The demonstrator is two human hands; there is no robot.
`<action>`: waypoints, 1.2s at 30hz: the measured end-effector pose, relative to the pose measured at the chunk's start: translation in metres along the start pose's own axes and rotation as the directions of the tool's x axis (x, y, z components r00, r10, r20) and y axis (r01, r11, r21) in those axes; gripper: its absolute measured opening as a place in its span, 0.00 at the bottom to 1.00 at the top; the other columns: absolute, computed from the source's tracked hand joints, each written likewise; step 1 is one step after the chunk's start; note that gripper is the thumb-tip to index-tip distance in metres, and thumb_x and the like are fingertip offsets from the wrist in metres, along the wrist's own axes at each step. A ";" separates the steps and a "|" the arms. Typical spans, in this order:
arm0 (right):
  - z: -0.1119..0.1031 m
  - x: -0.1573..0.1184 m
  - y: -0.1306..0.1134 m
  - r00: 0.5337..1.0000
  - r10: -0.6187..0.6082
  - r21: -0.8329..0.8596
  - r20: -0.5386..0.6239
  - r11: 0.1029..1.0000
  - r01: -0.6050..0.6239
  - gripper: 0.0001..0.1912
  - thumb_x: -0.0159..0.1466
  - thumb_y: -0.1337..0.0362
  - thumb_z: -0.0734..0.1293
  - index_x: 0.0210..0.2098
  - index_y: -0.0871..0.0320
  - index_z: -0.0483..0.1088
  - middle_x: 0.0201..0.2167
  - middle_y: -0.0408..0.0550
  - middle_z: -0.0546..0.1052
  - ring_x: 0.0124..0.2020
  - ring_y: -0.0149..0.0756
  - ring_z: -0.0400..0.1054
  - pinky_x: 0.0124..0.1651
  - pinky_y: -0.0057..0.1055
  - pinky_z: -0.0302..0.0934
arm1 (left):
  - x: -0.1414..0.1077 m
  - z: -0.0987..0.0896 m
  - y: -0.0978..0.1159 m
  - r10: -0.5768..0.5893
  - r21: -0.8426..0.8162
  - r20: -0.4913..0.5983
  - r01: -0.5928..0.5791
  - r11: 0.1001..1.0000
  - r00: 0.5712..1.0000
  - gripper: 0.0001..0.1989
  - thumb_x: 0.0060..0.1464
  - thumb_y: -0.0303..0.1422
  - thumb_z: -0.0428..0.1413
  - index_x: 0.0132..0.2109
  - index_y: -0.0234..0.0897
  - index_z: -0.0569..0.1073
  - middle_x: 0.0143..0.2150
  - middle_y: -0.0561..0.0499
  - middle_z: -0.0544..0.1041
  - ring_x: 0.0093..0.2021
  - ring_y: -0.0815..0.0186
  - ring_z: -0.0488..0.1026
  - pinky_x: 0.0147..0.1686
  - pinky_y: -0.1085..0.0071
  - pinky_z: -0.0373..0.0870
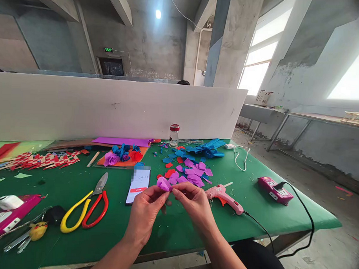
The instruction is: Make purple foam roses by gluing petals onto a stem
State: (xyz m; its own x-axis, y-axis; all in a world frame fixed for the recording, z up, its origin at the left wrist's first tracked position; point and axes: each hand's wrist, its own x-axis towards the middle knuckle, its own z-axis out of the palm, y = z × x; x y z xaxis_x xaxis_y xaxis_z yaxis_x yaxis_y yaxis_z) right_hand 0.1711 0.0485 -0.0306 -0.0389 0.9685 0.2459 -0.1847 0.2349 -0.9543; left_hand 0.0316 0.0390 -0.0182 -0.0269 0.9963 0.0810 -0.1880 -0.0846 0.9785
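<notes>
Over the green table, my left hand (144, 211) is closed, its thumb and fingers pinching a small purple paper flower (163, 183). My right hand (196, 205) meets it from the other side, thumb and forefinger pinched at the flower's lower edge. Loose purple paper petals (195, 175) lie just beyond the hands, with blue and red pieces among them. A pink hot glue gun (226, 197) rests right of my right hand. Left of my hands are a lit phone (138, 184) and scissors (90, 204) with one yellow and one red handle.
Finished paper roses (111, 159) sit on an orange sheet at the back. A lidded glass jar (174, 136) stands before the white partition (115, 108). A magenta power strip (275, 190) with a black cable is at right. Keys with a yellow charm (38, 231) lie at front left.
</notes>
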 end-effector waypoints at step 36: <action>-0.185 -0.026 0.014 0.977 -0.098 -0.912 -0.190 0.387 -0.138 0.17 0.61 0.49 0.61 0.38 0.56 0.70 0.36 0.51 0.75 0.38 0.42 0.69 0.39 0.36 0.62 | 0.007 -0.005 0.001 -0.183 -0.159 0.096 0.196 0.968 0.978 0.12 0.39 0.34 0.68 0.33 0.32 0.79 0.32 0.46 0.80 0.29 0.65 0.76 0.26 0.71 0.76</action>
State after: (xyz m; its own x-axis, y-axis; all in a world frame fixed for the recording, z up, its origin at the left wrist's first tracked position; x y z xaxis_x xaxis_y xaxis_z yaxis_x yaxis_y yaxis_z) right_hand 0.3508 0.0419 -0.0814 0.1665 0.9388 0.3017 0.8291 0.0324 -0.5581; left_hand 0.0264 0.0461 -0.0177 0.1020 0.9914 -0.0816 -0.3432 0.1121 0.9325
